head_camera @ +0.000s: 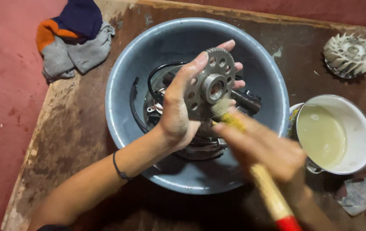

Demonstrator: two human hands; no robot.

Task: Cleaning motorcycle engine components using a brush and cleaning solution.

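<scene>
My left hand grips a round metal gear with holes and a hub, held over a grey plastic basin. My right hand, blurred by motion, holds a paintbrush with a yellow wooden handle and a red end. Its bristles touch the lower edge of the gear. Under the gear, inside the basin, lie dark engine parts with a black cable and a metal cylinder.
A white enamel pot of pale yellowish liquid stands right of the basin. A white plastic fan wheel lies at the far right. Cloths in grey, orange and dark blue lie at the top left. Everything rests on a stained wooden board.
</scene>
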